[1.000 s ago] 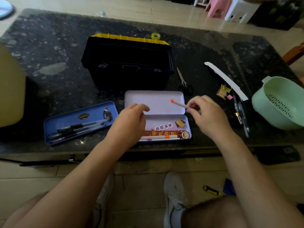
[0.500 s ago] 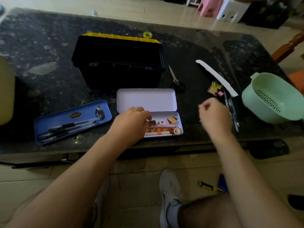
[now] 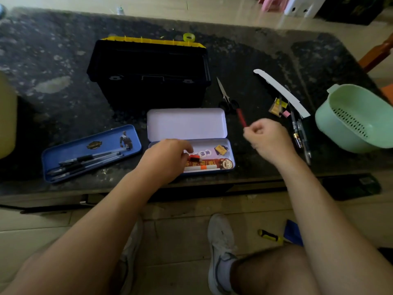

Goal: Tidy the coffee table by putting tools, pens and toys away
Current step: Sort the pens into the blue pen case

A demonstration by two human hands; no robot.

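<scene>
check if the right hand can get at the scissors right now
Probably yes: the scissors lie in the open just beyond the right hand, nothing between. But its fingers pinch a red pen.

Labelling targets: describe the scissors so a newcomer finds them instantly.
Start at the black toolbox mid-table. Just right of it lie the scissors, flat. Unlike the pens farther right, they have black loop handles and thin silver blades.
</scene>
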